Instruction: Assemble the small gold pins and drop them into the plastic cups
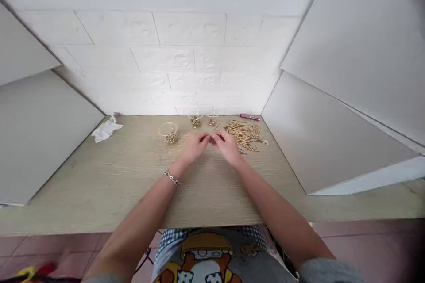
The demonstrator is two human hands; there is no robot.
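My left hand [194, 147] and my right hand [229, 146] meet fingertip to fingertip over the middle of the wooden table [133, 177]. Between the fingertips they pinch a small brass-coloured part [211, 139]; its shape is too small to make out. A pile of thin golden pins [244, 133] lies just right of my right hand. A clear plastic cup [168, 133] with golden bits stands left of my left hand. Two smaller clear cups [195, 120] [212, 119] stand behind the hands. A bracelet circles my left wrist.
A crumpled white tissue [106, 130] lies at the table's back left. A red pen-like object [249, 117] rests against the back wall on the right. White panels wall the table on the left, right and rear.
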